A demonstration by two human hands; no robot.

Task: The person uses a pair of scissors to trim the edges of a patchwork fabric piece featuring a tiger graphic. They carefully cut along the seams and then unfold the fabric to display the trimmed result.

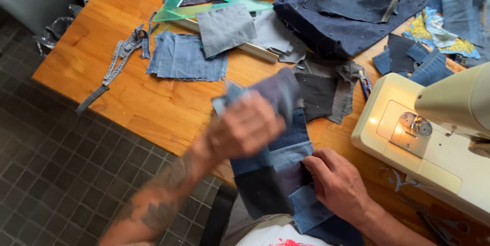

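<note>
A long strip of sewn denim patches (286, 164), blue, dark navy and grey, runs from my lap up over the front edge of the wooden table (153, 108). My left hand (245, 128) is blurred and grips the strip's upper end, lifting and folding it. My right hand (334, 182) holds the lower part, fingers pinching the seam between a dark patch and a light blue one. A cream sewing machine (434, 139) stands to the right with its lamp lit over the needle plate.
Cut denim squares (186, 57), a grey patch (224, 29), a green transparent set square (204, 1), a denim waistband strip (120, 57), a dark jeans piece (347, 11) and more scraps (449, 16) cover the table. Dark-tiled floor (61, 174) lies left.
</note>
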